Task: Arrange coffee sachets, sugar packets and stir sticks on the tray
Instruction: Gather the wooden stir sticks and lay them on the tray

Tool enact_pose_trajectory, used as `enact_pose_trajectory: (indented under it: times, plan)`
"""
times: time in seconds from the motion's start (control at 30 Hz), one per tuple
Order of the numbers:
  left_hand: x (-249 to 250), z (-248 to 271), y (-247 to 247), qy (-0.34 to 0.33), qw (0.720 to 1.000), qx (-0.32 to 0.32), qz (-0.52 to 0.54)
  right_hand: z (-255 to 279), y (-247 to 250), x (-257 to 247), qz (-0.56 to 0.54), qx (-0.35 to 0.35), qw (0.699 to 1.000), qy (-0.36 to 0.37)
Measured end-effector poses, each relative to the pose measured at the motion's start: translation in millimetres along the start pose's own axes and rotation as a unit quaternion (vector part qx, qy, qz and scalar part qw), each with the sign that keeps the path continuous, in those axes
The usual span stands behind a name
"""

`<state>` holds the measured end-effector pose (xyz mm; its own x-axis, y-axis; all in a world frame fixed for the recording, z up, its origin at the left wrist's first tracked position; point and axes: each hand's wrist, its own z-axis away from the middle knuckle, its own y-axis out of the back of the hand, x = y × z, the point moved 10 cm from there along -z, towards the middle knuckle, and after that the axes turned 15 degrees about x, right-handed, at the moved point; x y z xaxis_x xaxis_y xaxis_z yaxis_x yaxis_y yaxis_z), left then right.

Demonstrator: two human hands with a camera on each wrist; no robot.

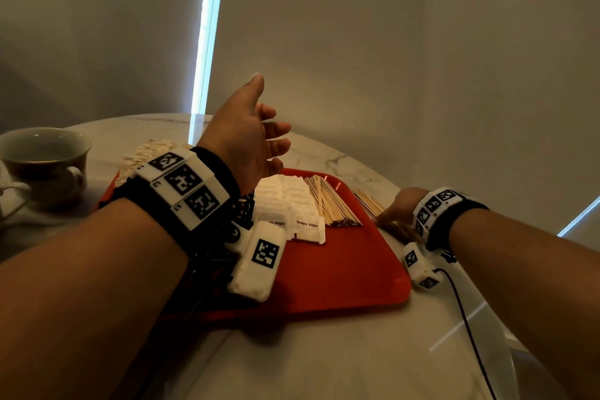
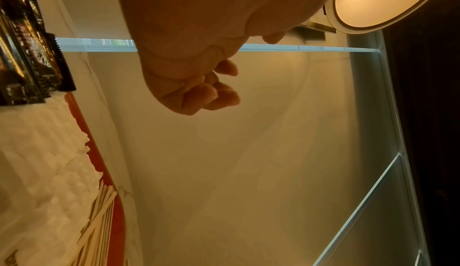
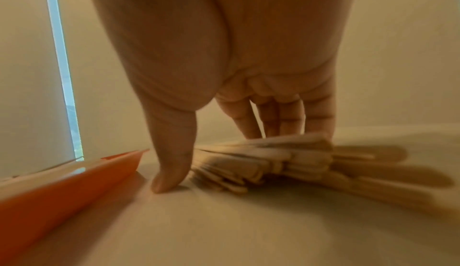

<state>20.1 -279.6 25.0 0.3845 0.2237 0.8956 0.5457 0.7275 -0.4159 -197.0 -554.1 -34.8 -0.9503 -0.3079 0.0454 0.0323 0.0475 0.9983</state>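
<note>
Overall: two hands and one tray in view, on a marble table (image 1: 324,351).
Left hand (image 1: 246,136): raised above the tray's far edge, holding nothing; thumb up, four fingers (image 2: 221,97) loosely bent and slightly spread.
Right hand (image 1: 401,204): lowered onto the table just beside the tray's right rim; thumb tip (image 3: 166,183) touches the tabletop, four fingers reach down behind the loose stick pile. Whether they grip the pile cannot be told.
Loose stir sticks (image 3: 268,162): one fanned pile between thumb and fingers, off the tray; too many and too blurred to count.
Red tray (image 1: 341,269): one, just left of the right thumb.
Stir sticks on tray (image 1: 331,201): one bundle below the left fingers; count not legible.
Brown sugar packets (image 1: 292,204): white, overlapping in two rows just left of that bundle; number uncertain.
Dark coffee sachets (image 2: 27,57): one group at the tray's left, under the left wrist; number unclear.
Teacup (image 1: 45,159): one, well left of the left hand.
Pale packets (image 1: 146,153): one heap off the tray, beyond the left wrist.
</note>
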Motion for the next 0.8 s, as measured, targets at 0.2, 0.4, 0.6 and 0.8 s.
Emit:
enact_pose_trajectory:
  times: [0.2,0.4,0.6,0.8]
  plan:
    - [1,-2,4,0.003,1.000,0.004,0.005,1,6,-13,0.016,0.029,0.999,0.013]
    - [3,-1,5,0.000,1.000,0.008,0.013,8,11,-23,0.033,0.044,0.998,0.036]
    - [5,2,4,-0.001,1.000,0.003,0.016,10,1,-22,0.072,0.028,0.995,0.055]
    - [4,4,2,0.002,1.000,-0.002,0.018,18,-9,-28,0.134,0.029,0.986,0.091]
